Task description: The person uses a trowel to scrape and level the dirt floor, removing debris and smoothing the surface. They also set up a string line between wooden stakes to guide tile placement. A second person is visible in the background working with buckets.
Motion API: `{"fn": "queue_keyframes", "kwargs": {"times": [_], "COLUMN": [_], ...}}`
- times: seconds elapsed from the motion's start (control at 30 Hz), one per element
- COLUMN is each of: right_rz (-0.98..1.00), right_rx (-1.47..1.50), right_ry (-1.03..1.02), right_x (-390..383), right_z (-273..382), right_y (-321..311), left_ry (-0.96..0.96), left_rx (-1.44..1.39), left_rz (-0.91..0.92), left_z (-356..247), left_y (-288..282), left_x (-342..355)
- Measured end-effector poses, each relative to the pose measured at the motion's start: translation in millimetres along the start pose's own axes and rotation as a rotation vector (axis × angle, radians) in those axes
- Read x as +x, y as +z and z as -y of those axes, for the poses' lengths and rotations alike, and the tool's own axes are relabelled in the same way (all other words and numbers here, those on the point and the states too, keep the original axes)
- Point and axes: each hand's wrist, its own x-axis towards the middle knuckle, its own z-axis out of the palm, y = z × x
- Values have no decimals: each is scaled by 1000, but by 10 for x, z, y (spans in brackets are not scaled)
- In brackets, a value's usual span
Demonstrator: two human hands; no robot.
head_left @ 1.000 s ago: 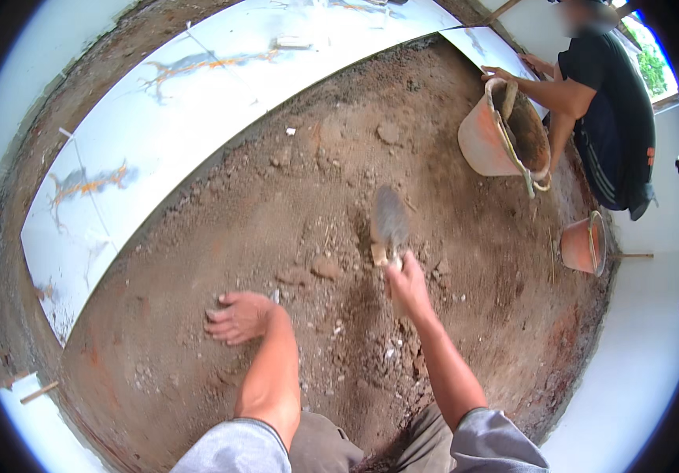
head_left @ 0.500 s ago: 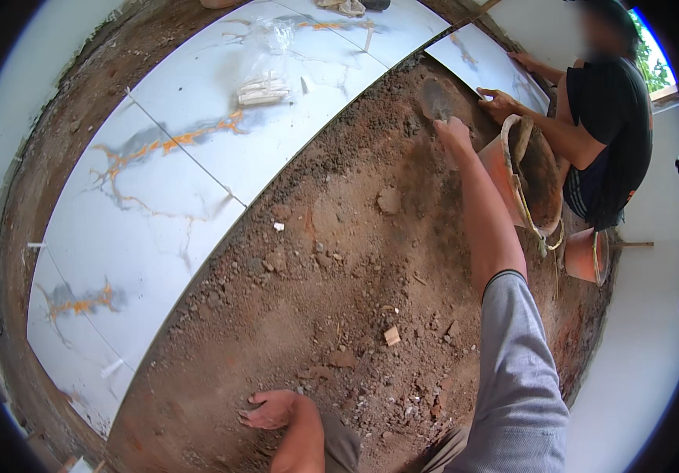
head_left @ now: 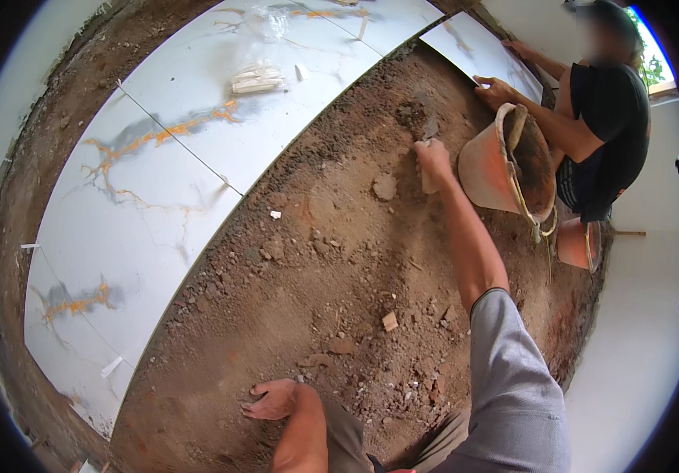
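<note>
My right hand (head_left: 434, 162) reaches far forward and is closed round the handle of a trowel (head_left: 430, 128). Its dark blade points away from me, low over the brown soil (head_left: 332, 276), and part of the handle sticks out below my fist. Close to my knee, my left hand (head_left: 272, 398) is held low over the soil with its fingers apart and nothing in it. Beyond the trowel, a co-worker's hand (head_left: 497, 92) grips the near edge of a white marbled tile (head_left: 473, 51); that person's other hand is at the tile's far side.
Laid marbled tiles (head_left: 158, 213) cover the left side, with spacers in the joints and a bag of white sticks (head_left: 257, 79) on top. An orange bucket (head_left: 485, 169) stands right of my forearm, a smaller bucket (head_left: 574, 243) behind it. The co-worker (head_left: 611, 118) crouches by the right wall.
My right hand has drawn the trowel slightly back and left, its blade now turned more edge-on. My left hand has shifted slightly. The co-worker still holds the tile.
</note>
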Motion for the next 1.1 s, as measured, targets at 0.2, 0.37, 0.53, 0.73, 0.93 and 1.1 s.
{"fn": "queue_keyframes", "kwargs": {"times": [0.2,0.37,0.53,0.73,0.93,1.1], "right_rz": [146,29,-280,-51,-272,-96], "right_rx": [-139,-278,-224,-22,-340,-266], "right_ry": [-262,-468,-370,-7,-96,-10], "right_x": [-1134,-1671,-222,1142,1026,984], "right_z": [-421,-679,-44,570,705,744], "right_y": [282,381,40,79,340,229], "left_ry": [27,43,20,19,-1,-27], "left_rx": [-44,51,-10,32,113,161], "left_rz": [-16,-48,-5,22,60,112], "left_z": [-90,0,39,99,239,253], "left_y": [-155,18,149,259,418,422], "left_x": [-29,40,83,106,159,125]}}
